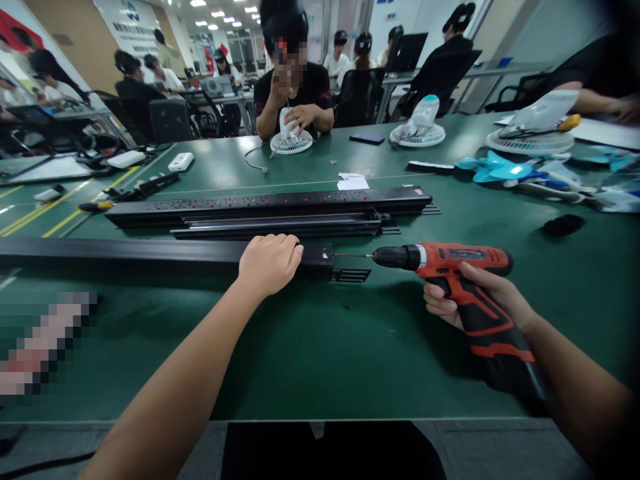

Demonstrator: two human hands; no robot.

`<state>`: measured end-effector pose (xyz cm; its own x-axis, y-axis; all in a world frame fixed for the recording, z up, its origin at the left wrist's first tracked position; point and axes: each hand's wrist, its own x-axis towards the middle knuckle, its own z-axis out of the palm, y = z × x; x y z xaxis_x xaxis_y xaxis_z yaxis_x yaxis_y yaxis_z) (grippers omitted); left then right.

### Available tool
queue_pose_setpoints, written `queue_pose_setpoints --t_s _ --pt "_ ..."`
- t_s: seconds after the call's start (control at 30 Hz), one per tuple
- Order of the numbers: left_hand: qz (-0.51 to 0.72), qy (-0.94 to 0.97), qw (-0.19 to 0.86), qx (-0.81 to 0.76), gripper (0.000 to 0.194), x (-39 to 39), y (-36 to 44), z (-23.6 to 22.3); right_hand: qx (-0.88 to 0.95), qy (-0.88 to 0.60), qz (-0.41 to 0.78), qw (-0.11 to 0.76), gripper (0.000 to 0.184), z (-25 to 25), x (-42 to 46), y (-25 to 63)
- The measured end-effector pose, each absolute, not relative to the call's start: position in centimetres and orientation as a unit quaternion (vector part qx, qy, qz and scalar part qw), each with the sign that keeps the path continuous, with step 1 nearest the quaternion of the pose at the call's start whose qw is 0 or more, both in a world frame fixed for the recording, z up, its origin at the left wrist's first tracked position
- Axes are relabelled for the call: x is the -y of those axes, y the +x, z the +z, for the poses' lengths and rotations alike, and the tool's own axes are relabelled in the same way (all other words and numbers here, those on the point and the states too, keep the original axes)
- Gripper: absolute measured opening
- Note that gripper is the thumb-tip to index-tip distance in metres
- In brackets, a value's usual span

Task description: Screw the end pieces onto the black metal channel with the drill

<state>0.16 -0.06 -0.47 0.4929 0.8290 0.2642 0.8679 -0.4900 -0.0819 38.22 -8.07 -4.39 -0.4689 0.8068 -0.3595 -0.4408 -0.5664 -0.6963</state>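
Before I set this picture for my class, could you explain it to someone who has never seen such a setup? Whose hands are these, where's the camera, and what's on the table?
No robot here: these are a person's two bare hands, seen by a camera worn on the head, looking forward and down. The left hand grips a long black bar on a green table. The right hand holds an orange drill, its thin bit pointing at the bar's end. Behind lie more black bars, with white fan parts near the far edge.
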Motion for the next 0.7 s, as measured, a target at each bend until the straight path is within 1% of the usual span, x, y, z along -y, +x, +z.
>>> queue_pose_setpoints --t_s 0.2,0.6,0.7 --pt "-0.097 -0.857 0.103 0.496 0.043 0.13 0.25 -0.37 0.264 -0.351 0.814 0.38 0.038 -3.85 8.17 37.77" --pt "-0.092 -0.857 0.098 0.498 0.044 0.19 0.21 -0.31 0.263 -0.347 0.822 0.366 0.042 -4.66 7.95 38.46" --pt "-0.094 -0.857 0.102 0.497 0.044 0.14 0.16 -0.37 0.265 -0.35 0.817 0.376 0.041 -4.63 8.0 38.39"
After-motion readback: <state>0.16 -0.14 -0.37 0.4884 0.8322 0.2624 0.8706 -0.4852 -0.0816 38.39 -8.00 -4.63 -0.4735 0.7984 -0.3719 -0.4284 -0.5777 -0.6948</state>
